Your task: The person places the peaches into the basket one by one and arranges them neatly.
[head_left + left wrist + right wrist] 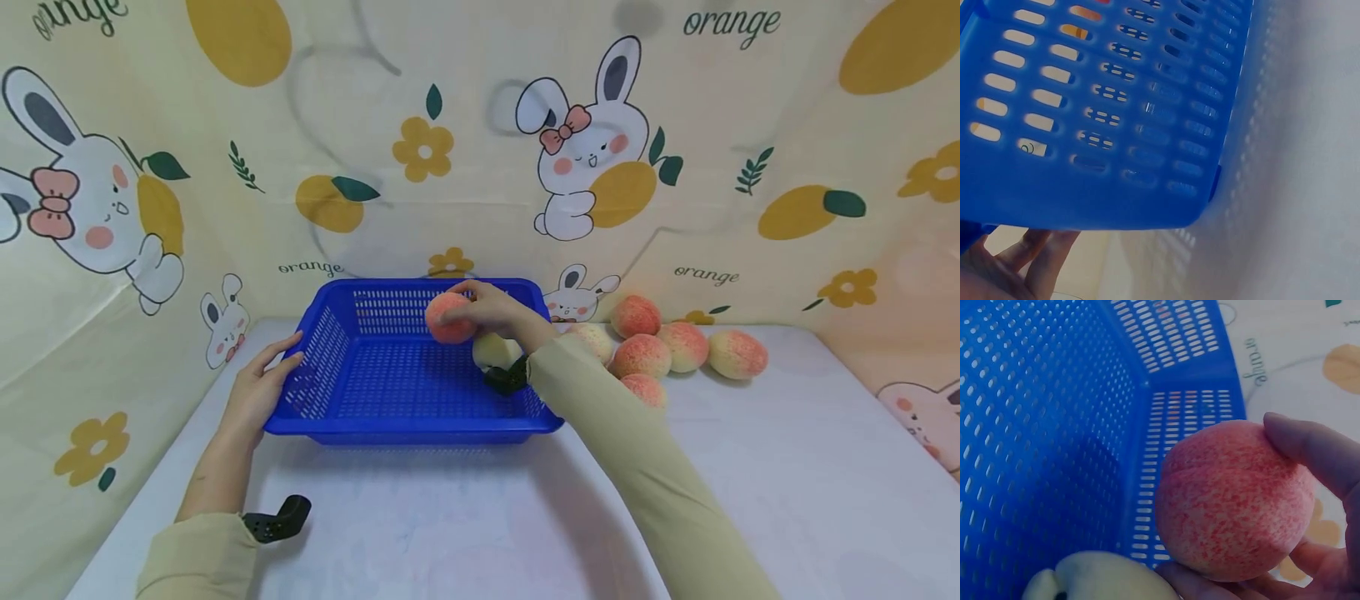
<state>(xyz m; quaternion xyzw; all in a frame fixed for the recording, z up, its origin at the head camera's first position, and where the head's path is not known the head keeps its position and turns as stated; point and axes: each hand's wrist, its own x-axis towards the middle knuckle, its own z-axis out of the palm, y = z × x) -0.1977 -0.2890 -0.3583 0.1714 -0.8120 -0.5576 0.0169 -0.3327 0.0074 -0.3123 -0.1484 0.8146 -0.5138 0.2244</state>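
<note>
A blue plastic basket with slotted walls stands on the table. My left hand holds its left rim, fingers over the edge; the left wrist view shows the basket wall close up with part of that hand below. Inside the basket's right half, my right hand grips a pinkish-red peach above the basket floor. The thumb and fingers lie around the peach in the right wrist view. Below it, a pale cream peach rests in the basket, partly hidden by the right wrist's camera.
Several peaches lie in a group on the white table, right of the basket, some partly behind the right sleeve. One peach sits at the group's right end. A printed cloth hangs behind the table.
</note>
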